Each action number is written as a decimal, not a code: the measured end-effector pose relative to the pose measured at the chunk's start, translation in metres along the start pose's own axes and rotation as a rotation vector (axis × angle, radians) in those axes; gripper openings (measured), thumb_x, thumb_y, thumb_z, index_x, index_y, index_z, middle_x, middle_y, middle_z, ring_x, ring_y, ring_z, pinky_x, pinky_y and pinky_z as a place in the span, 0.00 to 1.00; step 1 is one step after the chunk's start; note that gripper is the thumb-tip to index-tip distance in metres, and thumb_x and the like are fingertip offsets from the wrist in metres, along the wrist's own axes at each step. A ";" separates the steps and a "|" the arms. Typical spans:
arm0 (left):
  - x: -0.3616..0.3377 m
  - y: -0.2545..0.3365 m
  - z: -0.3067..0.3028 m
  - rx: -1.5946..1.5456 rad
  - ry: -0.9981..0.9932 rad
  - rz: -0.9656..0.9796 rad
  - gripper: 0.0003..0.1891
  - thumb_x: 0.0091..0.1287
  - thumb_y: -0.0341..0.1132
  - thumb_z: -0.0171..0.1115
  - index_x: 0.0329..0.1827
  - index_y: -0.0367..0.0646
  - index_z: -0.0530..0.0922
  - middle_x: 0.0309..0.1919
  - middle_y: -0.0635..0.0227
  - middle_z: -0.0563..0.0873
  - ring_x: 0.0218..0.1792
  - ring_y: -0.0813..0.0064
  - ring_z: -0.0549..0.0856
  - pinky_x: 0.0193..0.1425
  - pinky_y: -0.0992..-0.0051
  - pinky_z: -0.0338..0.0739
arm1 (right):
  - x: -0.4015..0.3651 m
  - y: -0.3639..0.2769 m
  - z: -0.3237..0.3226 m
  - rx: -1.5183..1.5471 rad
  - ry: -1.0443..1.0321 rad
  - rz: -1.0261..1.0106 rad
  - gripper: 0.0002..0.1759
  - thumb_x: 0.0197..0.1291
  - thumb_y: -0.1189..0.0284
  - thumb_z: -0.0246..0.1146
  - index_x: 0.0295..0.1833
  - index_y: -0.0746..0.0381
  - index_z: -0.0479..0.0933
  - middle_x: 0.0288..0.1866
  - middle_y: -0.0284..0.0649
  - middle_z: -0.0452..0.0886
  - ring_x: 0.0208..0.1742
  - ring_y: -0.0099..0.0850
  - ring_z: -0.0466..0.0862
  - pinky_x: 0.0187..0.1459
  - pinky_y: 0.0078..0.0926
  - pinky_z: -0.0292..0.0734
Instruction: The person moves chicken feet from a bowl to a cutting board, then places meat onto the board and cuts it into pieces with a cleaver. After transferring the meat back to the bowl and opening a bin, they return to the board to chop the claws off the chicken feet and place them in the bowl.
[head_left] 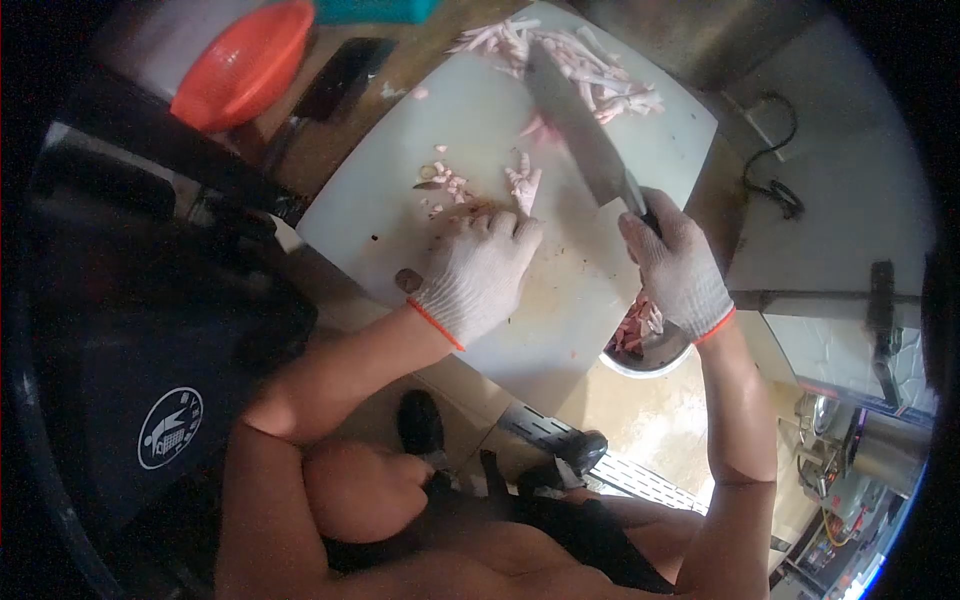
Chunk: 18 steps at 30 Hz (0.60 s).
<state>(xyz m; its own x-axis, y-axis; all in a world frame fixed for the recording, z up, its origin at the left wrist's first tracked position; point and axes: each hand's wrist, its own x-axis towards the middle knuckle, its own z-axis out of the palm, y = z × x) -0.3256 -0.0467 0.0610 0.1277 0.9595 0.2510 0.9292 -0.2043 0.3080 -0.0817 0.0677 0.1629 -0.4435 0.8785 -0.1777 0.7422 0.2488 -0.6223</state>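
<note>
My right hand [678, 265], in a white knit glove, is closed round the handle of a cleaver [580, 130]. The broad blade slants up and left above the white cutting board [380, 210]. My left hand [480, 270], gloved too, rests on the board with curled fingers, gripping the near end of a pale chicken foot [523, 185]; its toes point away from me. Small cut bits [453, 185] lie left of that foot. At the board's far end is a pile of chicken feet [600, 75], partly hidden by the blade tip.
Below the board's right edge stands a metal bowl [650, 370] with reddish pieces in it. An orange basket [245, 65] and a dark-bladed knife [340, 80] are at the far left. A black bin [150, 400] with a white logo stands left of me.
</note>
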 end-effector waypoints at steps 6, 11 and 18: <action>-0.008 -0.002 0.004 -0.044 0.022 -0.054 0.12 0.81 0.34 0.71 0.61 0.39 0.82 0.49 0.46 0.89 0.51 0.37 0.90 0.60 0.41 0.85 | -0.031 -0.023 0.014 0.191 0.063 0.040 0.20 0.91 0.62 0.66 0.73 0.65 0.84 0.36 0.62 0.90 0.40 0.58 0.96 0.46 0.50 0.88; -0.010 -0.002 -0.002 -0.069 0.084 0.037 0.10 0.77 0.31 0.71 0.57 0.40 0.85 0.50 0.48 0.88 0.53 0.38 0.89 0.61 0.40 0.85 | -0.031 -0.039 0.029 0.113 0.051 -0.128 0.16 0.91 0.64 0.66 0.64 0.67 0.83 0.30 0.61 0.88 0.36 0.62 0.96 0.39 0.54 0.87; -0.013 -0.005 -0.003 -0.067 0.091 0.069 0.11 0.74 0.32 0.72 0.57 0.44 0.85 0.51 0.53 0.89 0.56 0.45 0.91 0.64 0.45 0.84 | -0.020 -0.030 0.043 0.094 -0.047 -0.097 0.16 0.92 0.63 0.64 0.58 0.68 0.82 0.32 0.67 0.86 0.41 0.67 0.95 0.42 0.58 0.86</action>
<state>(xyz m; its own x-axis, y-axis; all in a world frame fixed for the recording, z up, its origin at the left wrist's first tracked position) -0.3328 -0.0585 0.0590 0.1558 0.9219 0.3548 0.8935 -0.2847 0.3473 -0.1168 0.0250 0.1522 -0.5356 0.8315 -0.1477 0.6453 0.2902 -0.7067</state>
